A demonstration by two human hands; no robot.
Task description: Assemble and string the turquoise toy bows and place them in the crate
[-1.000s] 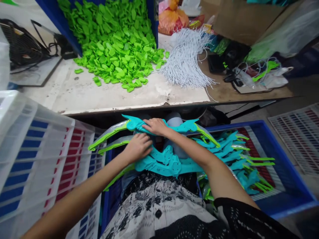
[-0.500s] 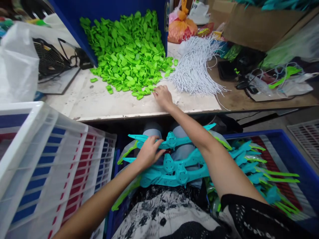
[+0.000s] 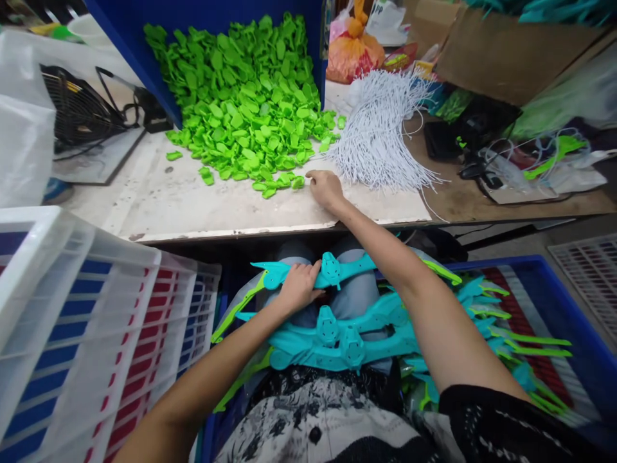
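Two hands are working at once. The left hand (image 3: 299, 287) is lying on a teal bow piece (image 3: 332, 271) across the lap, fingers curled over it; its long axis is running left to right, the right end hidden under the right forearm. The right hand (image 3: 326, 189) is resting near the bench's (image 3: 193, 206) front edge, fingertips pressed together at the edge of the green parts pile (image 3: 241, 109), whether pinching one I cannot tell. White cords (image 3: 380, 128) are lying just beside it.

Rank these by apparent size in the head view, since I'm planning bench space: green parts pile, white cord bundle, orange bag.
1. green parts pile
2. white cord bundle
3. orange bag, though farthest back, so depth shrinks it.
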